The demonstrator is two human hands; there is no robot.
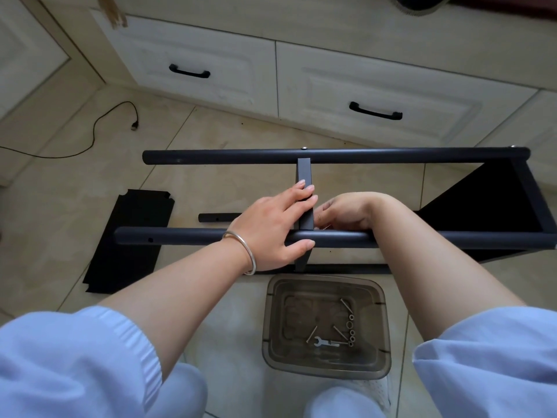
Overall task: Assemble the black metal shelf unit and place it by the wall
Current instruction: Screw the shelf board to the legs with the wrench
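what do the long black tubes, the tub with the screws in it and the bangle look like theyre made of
Long black tubes: probably metal with a matte dark coating; round, evenly dull, with a bolt head and drilled holes.
Tub: smoky translucent plastic, by the look; the floor shows through its walls.
Bangle on the left wrist: apparently silver-toned metal, thin and shiny.

The shelf frame (331, 236) lies on its side on the floor (211, 140), in front of the drawers (376, 95). A flat panel (129, 236) lies to its left. The tray (327, 324) sits nearest me, with bolts (346, 306) and a wrench (324, 342) in it.
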